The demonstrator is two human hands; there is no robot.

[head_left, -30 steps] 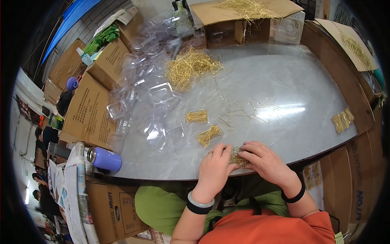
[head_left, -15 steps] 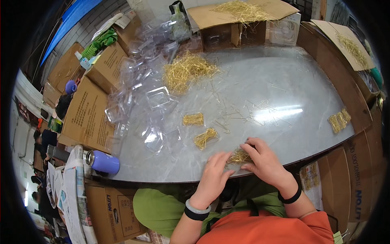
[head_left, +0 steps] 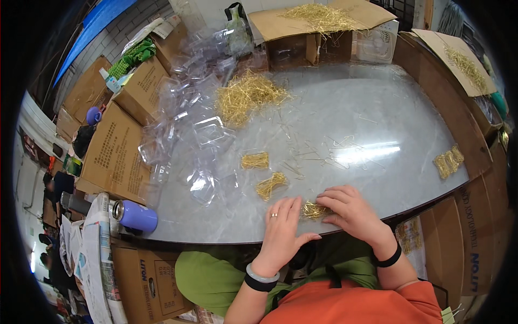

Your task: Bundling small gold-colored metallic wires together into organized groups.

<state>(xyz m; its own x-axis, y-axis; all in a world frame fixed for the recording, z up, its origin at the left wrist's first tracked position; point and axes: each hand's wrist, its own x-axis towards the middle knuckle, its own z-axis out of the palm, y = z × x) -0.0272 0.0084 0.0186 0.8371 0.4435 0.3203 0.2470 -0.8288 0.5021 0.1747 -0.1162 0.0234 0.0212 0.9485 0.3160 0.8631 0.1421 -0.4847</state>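
A small bundle of gold wire hooks (head_left: 312,210) lies near the table's front edge, between my hands. My right hand (head_left: 353,215) is closed about the bundle's right end, with its fingers above and its thumb below, partly hiding it. Just left of the bundle, my left hand (head_left: 282,227) rests with its fingers stretched out and its thumb apart, holding nothing. Two more gold hook bundles lie farther off to the left: one upper bundle (head_left: 254,160) and one lower bundle (head_left: 271,186). Single gold hooks (head_left: 345,151) are scattered across the middle of the table.
A loose heap of gold hooks (head_left: 248,97) sits at the far left, beside piled clear plastic trays (head_left: 208,132). More bundles (head_left: 448,162) lie by the right edge. A purple bottle (head_left: 136,216) stands at the near left corner. Cardboard boxes (head_left: 116,154) flank the table.
My left hand has drawn slightly left, its fingers straightening and its thumb spreading away from the bundle. My right hand's fingers have lowered onto the bundle's right end.
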